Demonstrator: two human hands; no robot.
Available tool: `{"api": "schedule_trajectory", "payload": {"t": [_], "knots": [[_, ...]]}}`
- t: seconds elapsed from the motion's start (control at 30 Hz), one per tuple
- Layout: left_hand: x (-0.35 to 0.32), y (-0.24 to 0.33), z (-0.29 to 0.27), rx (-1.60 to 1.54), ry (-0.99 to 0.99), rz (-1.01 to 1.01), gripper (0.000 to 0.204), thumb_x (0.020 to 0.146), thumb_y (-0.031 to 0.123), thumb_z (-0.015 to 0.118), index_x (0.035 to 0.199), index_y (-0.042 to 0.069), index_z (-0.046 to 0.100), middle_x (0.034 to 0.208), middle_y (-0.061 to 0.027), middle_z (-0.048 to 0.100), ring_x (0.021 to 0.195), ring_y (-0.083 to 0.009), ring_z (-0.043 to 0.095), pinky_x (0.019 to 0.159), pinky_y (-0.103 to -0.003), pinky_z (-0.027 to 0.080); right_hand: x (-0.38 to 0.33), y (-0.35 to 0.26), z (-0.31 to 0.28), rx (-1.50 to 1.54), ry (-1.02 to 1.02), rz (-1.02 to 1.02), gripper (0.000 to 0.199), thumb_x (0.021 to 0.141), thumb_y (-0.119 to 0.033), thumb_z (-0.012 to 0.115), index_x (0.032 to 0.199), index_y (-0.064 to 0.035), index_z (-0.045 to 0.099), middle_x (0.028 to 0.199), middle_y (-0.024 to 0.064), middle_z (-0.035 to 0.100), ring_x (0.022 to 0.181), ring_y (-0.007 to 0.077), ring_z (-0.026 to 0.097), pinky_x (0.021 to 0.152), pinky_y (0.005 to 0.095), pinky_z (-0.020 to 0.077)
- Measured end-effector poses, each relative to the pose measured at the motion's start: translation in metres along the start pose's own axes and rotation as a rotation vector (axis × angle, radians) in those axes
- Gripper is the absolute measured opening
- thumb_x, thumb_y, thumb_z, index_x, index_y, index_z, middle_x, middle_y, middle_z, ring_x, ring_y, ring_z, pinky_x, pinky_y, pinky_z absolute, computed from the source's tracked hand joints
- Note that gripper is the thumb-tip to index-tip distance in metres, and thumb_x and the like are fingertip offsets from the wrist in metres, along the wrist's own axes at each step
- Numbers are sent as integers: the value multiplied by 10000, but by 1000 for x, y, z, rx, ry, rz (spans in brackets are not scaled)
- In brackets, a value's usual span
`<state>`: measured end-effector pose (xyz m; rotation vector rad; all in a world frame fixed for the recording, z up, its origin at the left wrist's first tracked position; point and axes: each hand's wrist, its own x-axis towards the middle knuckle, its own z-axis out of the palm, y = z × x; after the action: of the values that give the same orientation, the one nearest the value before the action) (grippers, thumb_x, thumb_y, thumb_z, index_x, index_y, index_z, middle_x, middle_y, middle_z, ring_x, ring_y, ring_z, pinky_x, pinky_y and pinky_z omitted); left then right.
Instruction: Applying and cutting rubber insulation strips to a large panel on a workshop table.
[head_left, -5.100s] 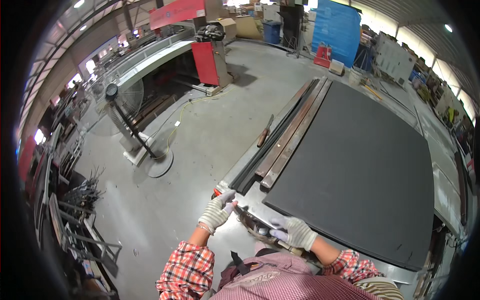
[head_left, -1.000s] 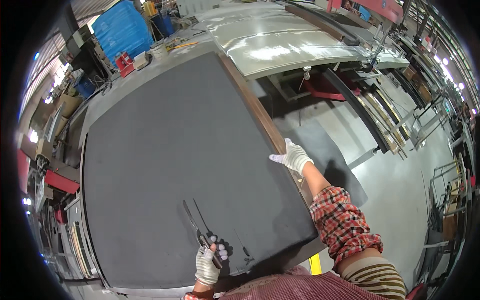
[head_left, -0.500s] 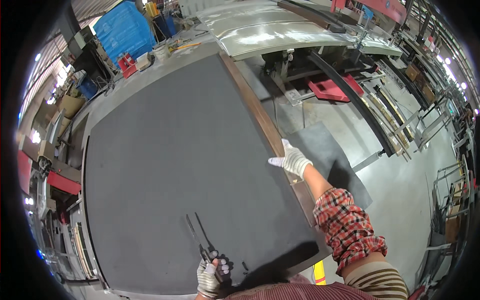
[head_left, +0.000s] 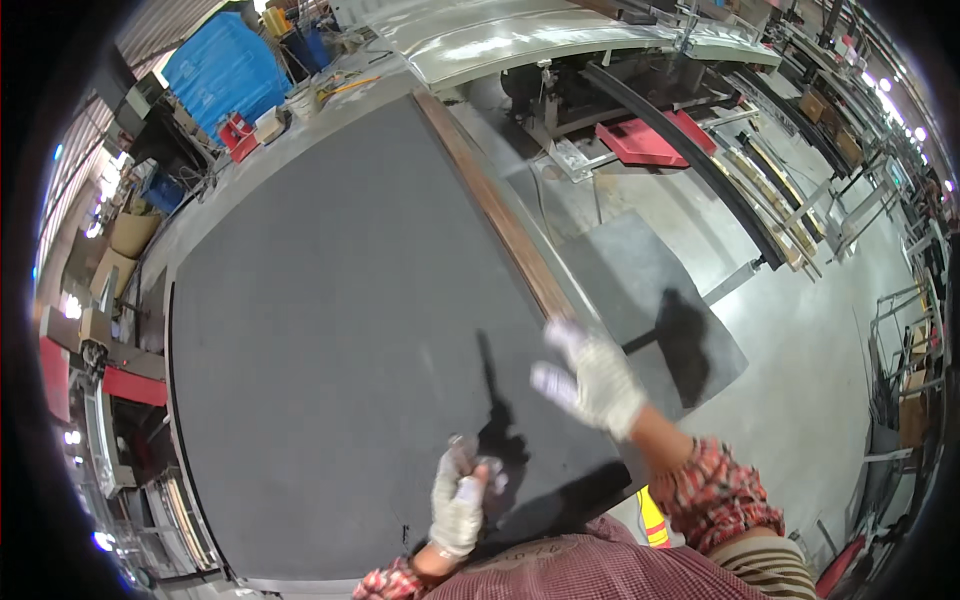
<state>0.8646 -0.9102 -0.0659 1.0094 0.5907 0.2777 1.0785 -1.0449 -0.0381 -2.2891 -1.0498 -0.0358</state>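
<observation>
Head view: your right hand (head_left: pixel 597 385) was spread near the brown bar (head_left: pixel 495 210); whether your left hand (head_left: pixel 460 500) gripped anything, I couldn't tell.

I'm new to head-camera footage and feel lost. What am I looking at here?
There is no machine gripping anything: these are a person's own two gloved hands, seen from above by a wide fisheye camera worn on the head, so straight edges look bent. Below them lies a large dark grey panel, with a brown strip along its right side. The right hand is open, fingers spread, near that strip and holding nothing visible. The left hand is over the panel's near part. A long thin shadow beyond it hints at a tool, but blur hides what is held.
</observation>
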Motion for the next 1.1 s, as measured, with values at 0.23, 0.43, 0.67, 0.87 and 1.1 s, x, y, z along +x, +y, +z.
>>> {"api": "schedule_trajectory", "payload": {"t": [0.23, 0.43, 0.67, 0.87, 1.1], "knots": [[21, 20, 47, 988, -814, 509, 743, 861, 291, 598, 1400, -32, 202, 1234, -258, 490, 992, -247, 592, 865, -301, 463, -101, -53, -10, 945, -225, 718, 371, 879, -341, 556, 994, 12, 543, 876, 118, 619, 763, 190, 609, 696, 295, 476], [100, 31, 63, 1145, -388, 636, 351, 848, 250, 568, 1137, 50, 587, 1060, -136, 628, 986, -308, 597, 890, -384, 453, -114, -40, -32, 1400, 244, 809, 164, 884, -177, 563, 951, -32, 528, 782, 52, 586, 625, 114, 566, 535, 245, 477], [175, -3, 57, 1691, -328, 919, 498, 833, 348, 521, 1284, 137, 484, 1352, -131, 425, 1280, -336, 336, 1084, -471, 192, -87, -13, -6, 916, 237, 652, 245, 860, -92, 584, 1085, -22, 517, 769, 50, 571, 617, 60, 522, 516, 209, 432], [174, -1, 53, 1668, -329, 875, 486, 826, 345, 525, 1275, 161, 497, 1360, -131, 413, 1285, -341, 327, 1084, -476, 188, -62, -2, 11, 443, 339, 579, 251, 914, -221, 495, 1005, 11, 524, 781, 118, 593, 607, 164, 549, 595, 315, 467], [178, -1, 57, 1670, -338, 859, 474, 808, 328, 548, 1260, 191, 512, 1344, -137, 415, 1271, -350, 338, 1075, -484, 198, -45, 0, -14, 1246, 34, 822, 205, 907, -222, 503, 1014, -54, 555, 686, 26, 559, 544, 82, 477, 478, 236, 404]]}}
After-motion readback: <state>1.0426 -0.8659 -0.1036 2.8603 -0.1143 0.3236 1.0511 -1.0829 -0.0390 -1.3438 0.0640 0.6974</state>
